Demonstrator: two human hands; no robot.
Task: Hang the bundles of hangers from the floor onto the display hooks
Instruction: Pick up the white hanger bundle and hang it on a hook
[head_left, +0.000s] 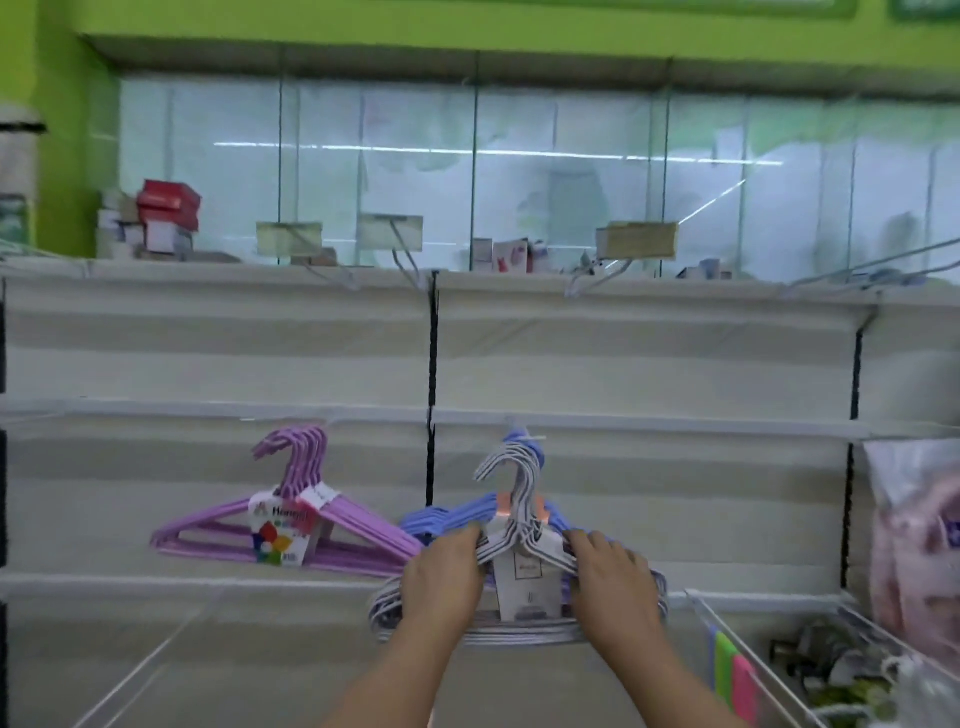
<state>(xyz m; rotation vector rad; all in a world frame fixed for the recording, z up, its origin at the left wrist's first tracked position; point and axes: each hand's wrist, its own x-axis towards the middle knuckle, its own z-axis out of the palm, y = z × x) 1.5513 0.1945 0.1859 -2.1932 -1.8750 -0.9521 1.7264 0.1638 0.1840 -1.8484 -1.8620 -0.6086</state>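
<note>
Both hands, left hand (445, 570) and right hand (612, 576), grip the striped hanger bundle (519, 566), arms outstretched.

Even, bright store light fills a soft, slightly blurred frame; white streaks of glare cross the glass panels (519, 156) at upper centre, shelf lines bow near the edges, and shadows stay faint.

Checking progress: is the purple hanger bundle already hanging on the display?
Yes, the purple hanger bundle hangs by its hooks against the display panel, left of both hands.
</note>
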